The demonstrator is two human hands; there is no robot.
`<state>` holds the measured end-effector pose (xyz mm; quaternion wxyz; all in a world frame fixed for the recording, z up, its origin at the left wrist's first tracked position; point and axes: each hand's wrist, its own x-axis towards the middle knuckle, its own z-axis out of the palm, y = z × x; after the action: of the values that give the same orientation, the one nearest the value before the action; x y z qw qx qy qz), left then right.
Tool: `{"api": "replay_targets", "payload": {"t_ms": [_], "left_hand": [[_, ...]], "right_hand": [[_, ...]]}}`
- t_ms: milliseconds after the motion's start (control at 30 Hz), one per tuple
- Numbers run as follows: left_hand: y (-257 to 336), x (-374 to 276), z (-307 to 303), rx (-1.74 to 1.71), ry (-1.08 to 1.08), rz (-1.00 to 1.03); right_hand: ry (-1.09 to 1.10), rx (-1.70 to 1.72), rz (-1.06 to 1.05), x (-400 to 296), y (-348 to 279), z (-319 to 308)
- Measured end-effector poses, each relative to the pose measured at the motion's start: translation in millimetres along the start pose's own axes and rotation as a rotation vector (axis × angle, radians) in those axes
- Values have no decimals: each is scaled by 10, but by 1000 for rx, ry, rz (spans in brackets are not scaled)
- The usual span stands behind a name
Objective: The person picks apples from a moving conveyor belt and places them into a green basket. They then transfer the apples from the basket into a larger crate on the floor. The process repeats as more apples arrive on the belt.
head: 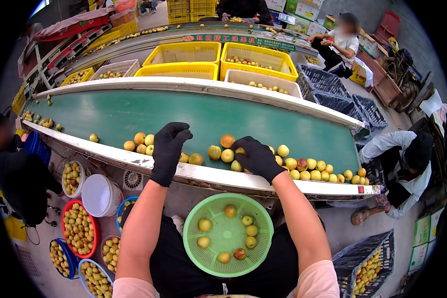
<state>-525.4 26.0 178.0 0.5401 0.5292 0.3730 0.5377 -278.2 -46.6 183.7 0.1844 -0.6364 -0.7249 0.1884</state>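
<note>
My left hand (pixel 170 152), in a black glove, is raised above the green conveyor belt (pixel 141 108), beside a small group of yellow-green fruit (pixel 139 138). Its fingers are curved and slightly apart from the thumb, with no fruit visible in them. Farther right, my right hand (pixel 256 155), also black-gloved, reaches palm down over the fruit at the belt's near edge. One fruit (pixel 240 150) shows at its fingertips; whether it is gripped is hidden. A reddish-orange fruit (pixel 227 140) lies just left of that hand. On my lap rests a green plastic colander (pixel 227 216) with several fruits around its base.
The belt's white side rail (pixel 216 176) runs between the colander and the belt. Fruit-filled tubs, including a red basin (pixel 97 234), stand at left, near a white bucket (pixel 100 195). A black crate (pixel 385 238) is at lower right. Yellow crates (pixel 259 56) stand beyond the belt; people sit around.
</note>
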Motion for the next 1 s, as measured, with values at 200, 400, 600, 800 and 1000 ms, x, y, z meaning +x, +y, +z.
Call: {"api": "replay_targets", "payload": {"t_ms": [200, 400, 600, 800, 1000], "left_hand": [[36, 10, -70, -29, 35, -23], [89, 6, -84, -6, 51, -3], [151, -27, -99, -34, 51, -5], [172, -28, -157, -39, 72, 9], [206, 7, -222, -60, 98, 39]], "right_hand": [[139, -45, 169, -4, 81, -93], [362, 221, 144, 41, 120, -46], [107, 12, 226, -16, 85, -95], [96, -130, 224, -89, 104, -141], [309, 281, 163, -246, -55, -320]]}}
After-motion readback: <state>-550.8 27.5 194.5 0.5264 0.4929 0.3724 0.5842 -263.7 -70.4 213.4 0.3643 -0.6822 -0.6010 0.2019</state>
